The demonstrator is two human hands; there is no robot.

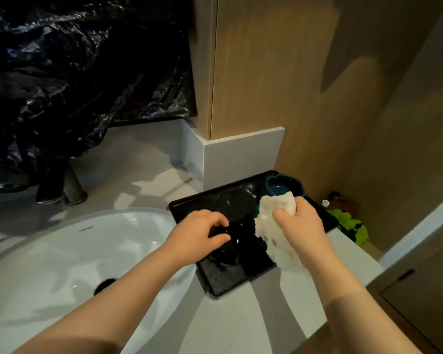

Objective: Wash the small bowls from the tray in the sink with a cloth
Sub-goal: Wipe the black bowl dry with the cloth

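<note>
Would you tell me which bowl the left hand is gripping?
The black bowl, nearer the sink; the teal bowl sits at the tray's far corner.

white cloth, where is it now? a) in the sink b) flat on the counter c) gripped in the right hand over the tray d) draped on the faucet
c: the right hand grips the white cloth above the black tray.

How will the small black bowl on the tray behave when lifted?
Probably rigid: the black bowl keeps its round shape in the left hand. Its glossy highlight suggests a smooth, possibly slippery surface. Small enough for one hand, so likely light; material unclear.
</note>
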